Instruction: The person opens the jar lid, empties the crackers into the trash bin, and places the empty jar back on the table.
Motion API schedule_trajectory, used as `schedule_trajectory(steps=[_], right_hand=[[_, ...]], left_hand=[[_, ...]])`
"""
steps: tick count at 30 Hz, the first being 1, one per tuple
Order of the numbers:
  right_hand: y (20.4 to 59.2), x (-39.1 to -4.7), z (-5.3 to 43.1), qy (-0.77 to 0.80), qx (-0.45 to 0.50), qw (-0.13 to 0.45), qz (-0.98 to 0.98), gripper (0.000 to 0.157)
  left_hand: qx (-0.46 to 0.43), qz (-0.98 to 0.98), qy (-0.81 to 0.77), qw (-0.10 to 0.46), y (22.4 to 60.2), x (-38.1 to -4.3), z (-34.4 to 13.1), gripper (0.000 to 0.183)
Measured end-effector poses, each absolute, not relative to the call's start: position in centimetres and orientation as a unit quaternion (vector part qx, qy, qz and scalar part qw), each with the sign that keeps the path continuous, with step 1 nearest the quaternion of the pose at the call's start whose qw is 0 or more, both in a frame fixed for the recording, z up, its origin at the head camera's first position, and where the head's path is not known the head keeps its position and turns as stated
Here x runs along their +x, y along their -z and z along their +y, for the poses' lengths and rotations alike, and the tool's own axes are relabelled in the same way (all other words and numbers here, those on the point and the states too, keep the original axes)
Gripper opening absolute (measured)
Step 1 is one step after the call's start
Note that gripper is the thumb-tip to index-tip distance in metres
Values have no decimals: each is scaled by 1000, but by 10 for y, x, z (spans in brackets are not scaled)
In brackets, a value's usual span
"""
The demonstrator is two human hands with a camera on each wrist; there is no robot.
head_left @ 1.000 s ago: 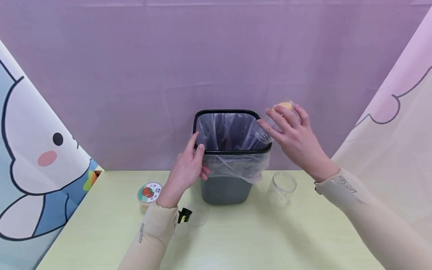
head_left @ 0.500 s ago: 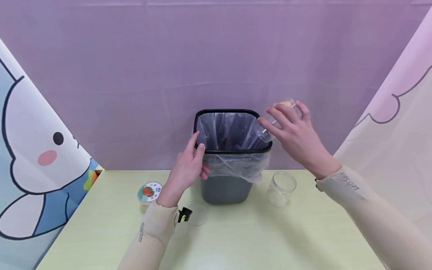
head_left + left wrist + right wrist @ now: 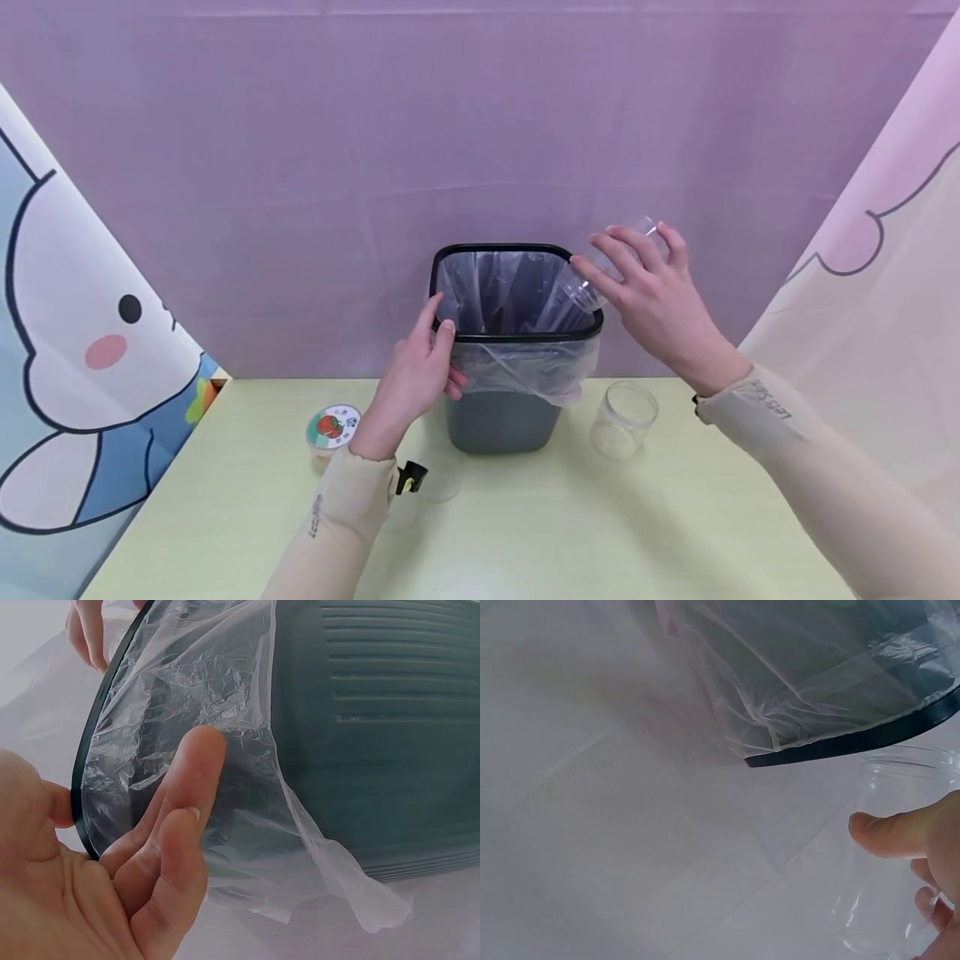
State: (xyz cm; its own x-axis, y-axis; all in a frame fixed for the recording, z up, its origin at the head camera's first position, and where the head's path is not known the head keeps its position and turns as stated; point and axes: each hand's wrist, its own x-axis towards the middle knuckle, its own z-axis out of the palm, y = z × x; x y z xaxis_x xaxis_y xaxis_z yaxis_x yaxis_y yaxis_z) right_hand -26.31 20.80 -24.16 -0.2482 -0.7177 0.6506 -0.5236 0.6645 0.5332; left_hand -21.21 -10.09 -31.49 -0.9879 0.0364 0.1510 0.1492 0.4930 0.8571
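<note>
My right hand (image 3: 648, 292) grips a clear plastic jar (image 3: 877, 900), tipped with its mouth down over the right rim of the trash bin (image 3: 502, 425). No yellow contents show in this jar. My left hand (image 3: 420, 367) holds the bin's black rim at the front left corner; in the left wrist view, the rim passes between its thumb and fingers. A translucent bag (image 3: 210, 682) lines the bin and folds down over the outside. The bottom inside the bin is hidden.
Right of the bin, a second clear jar (image 3: 624, 421) stands upright on the pale table (image 3: 570, 542). Left of my wrist is a tub with a strawberry-printed lid (image 3: 333, 427). A clear round lid (image 3: 441, 479) lies before the bin. A purple curtain (image 3: 480, 125) hangs behind.
The yellow contents visible in the tipped jar have gone out of it. My right hand has barely moved, and the left hand stays on the rim.
</note>
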Motion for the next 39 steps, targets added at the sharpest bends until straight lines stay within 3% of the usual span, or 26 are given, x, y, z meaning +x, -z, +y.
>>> schedule_trajectory(steps=[8,14,17,29,39], right_hand=[[245,-259,216,26,359,521,-774,45],[252,-252,232,-15,314,511,-800,70],[257,-250,240,-55,296,506,-809,75],[299,-236,266,-206,179,398,-876,81],[339,-223,285,-278,111,342,-890,72]], left_hand=[[-58,-861,502,60,316,-212,-101,57],[-57,-861,502,61,316,-212,-100,56],[-57,-861,502,62,316,-212,-101,56],[-57,-860,504,62,316,-211,-102,56],[-52,-859,506,62,316,-210,-103,56]])
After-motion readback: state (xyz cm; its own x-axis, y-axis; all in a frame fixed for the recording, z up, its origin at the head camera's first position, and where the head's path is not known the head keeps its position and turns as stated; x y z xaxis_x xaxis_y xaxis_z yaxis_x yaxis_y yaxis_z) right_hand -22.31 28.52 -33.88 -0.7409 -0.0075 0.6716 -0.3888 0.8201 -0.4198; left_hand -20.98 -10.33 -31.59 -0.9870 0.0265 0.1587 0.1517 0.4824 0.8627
